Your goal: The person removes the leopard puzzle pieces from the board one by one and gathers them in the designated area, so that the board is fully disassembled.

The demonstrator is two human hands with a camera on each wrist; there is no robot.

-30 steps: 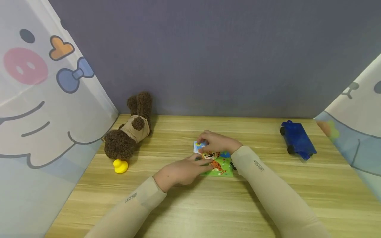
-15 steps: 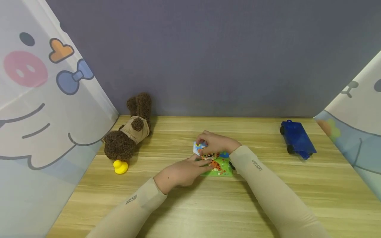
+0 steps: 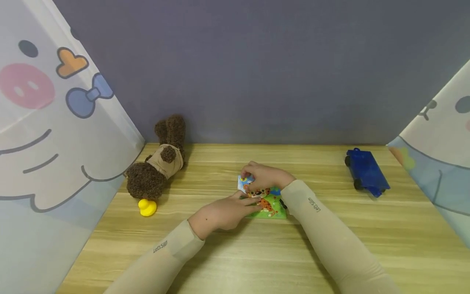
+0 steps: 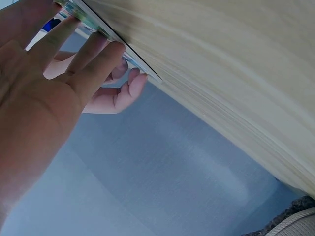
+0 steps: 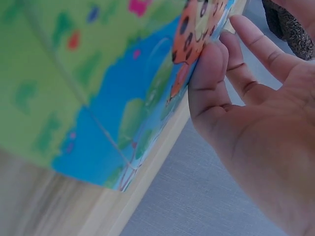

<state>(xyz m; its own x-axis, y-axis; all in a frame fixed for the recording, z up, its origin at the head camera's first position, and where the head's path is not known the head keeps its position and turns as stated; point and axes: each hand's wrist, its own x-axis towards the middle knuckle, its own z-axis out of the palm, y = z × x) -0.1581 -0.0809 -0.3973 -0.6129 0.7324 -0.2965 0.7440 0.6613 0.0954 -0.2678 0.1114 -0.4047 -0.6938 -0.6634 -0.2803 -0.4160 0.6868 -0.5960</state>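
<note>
A thin leopard picture board (image 3: 273,206), with a green and blue ground, lies flat on the table. A seam line runs across its surface in the right wrist view, as on a jigsaw puzzle. My left hand (image 3: 229,210) rests on its left part, fingers spread and mostly straight. Bent over the far left corner is my right hand (image 3: 266,175), its thumb and index fingertip set apart on the picture. In the right wrist view the right hand (image 5: 256,103) has loosely bent fingers right at the picture's edge. Both hands hide parts of the picture.
A brown plush toy (image 3: 147,179) in a beige top lies at the left, with a yellow rubber duck (image 3: 147,208) beside it. A blue toy cart (image 3: 367,171) with black wheels stands at the right. A grey panel (image 3: 257,81) borders the table's (image 3: 235,257) back.
Both hands keep nearly the same places on the picture board. The whole head view shifts slightly; the toys stay where they were.
</note>
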